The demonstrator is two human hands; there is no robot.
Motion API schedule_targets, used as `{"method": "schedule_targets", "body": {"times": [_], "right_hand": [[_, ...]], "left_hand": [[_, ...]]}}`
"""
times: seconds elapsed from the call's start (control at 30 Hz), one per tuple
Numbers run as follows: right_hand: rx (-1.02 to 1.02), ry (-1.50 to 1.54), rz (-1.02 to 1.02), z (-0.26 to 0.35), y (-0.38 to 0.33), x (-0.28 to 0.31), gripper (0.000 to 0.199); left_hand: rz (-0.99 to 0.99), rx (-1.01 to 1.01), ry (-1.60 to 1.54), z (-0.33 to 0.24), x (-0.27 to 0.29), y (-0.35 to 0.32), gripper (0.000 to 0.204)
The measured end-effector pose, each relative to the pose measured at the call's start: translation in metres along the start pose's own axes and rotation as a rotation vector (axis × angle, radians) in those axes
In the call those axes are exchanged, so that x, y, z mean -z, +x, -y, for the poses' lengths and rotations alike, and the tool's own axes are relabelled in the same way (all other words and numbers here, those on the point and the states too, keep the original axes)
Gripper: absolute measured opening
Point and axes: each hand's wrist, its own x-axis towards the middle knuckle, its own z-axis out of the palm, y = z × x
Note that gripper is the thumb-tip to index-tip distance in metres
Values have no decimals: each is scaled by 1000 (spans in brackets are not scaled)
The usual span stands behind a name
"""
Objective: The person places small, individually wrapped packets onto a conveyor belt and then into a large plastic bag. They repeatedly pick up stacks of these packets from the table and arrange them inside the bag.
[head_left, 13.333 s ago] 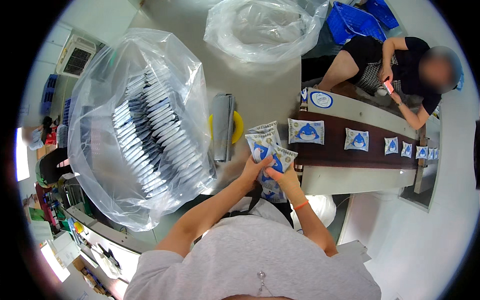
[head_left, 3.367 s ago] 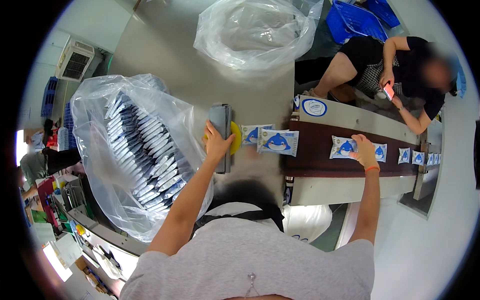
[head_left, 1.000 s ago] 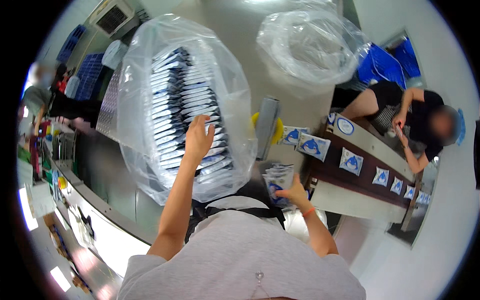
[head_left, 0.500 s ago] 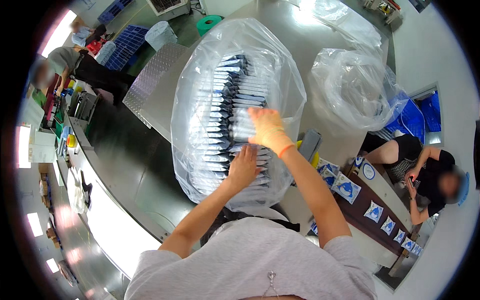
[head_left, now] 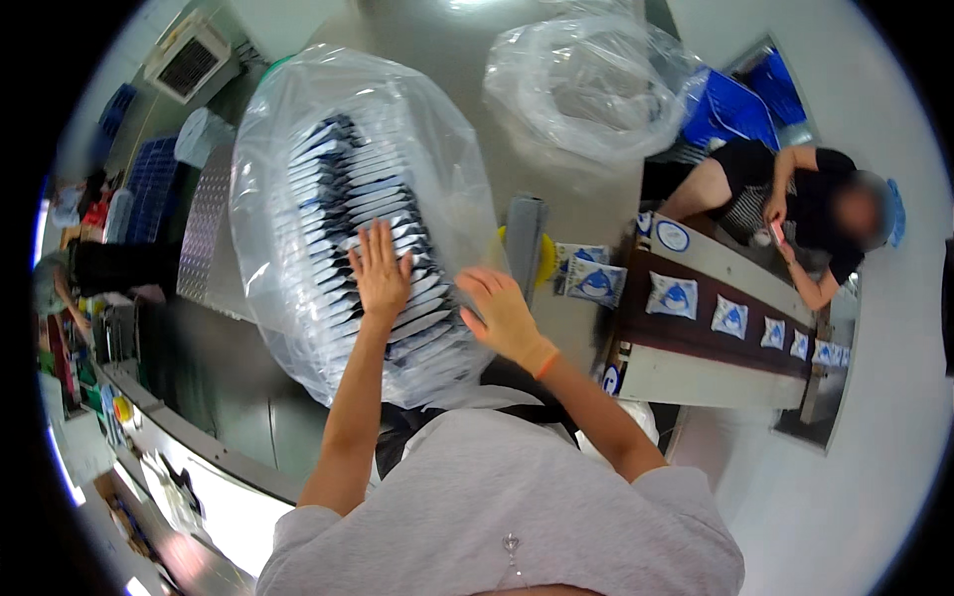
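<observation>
A large clear plastic bag (head_left: 288, 199) stands in front of me, packed with rows of flat white and dark pouches (head_left: 358, 209). My left hand (head_left: 379, 270) lies flat, fingers spread, on the pouch rows inside the bag. My right hand (head_left: 502, 313), with an orange band at the wrist, hovers open just right of the bag's edge and holds nothing. To the right a dark conveyor belt (head_left: 686, 333) carries white pouches with a blue mark (head_left: 672, 295).
A second clear bag (head_left: 586, 84) stands behind on the grey floor. Blue crates (head_left: 740, 99) sit at the back right. Another person in black (head_left: 795, 214) sits at the far end of the conveyor. A grey and yellow device (head_left: 527, 243) sits between bag and belt.
My right hand has drawn back out of the bag to its right edge, empty. My left hand has moved up onto the pouch rows. The view has swung right, showing the conveyor again.
</observation>
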Motion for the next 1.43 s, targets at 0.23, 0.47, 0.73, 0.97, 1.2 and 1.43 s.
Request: {"method": "schedule_targets", "body": {"times": [0.23, 0.47, 0.73, 0.97, 1.2, 1.43], "right_hand": [[-355, -28, -29, -31, -169, 51, 39], [-508, -624, 75, -174, -191, 247, 47], [-459, -362, 789, -266, -136, 241, 61], [-435, 23, 651, -276, -69, 121, 91], [-799, 143, 867, -211, -78, 122, 107], [-657, 867, 238, -163, -133, 96, 99]], "left_hand": [[89, -19, 38, 11, -17, 1, 66], [50, -205, -710, -137, 76, 19, 39], [1326, 529, -1375, -276, -84, -108, 44], [943, 1241, -1931, -322, -159, -116, 76], [910, 1190, -2316, -318, -121, -118, 73], [1003, 584, -1836, -279, -4, -89, 87]]}}
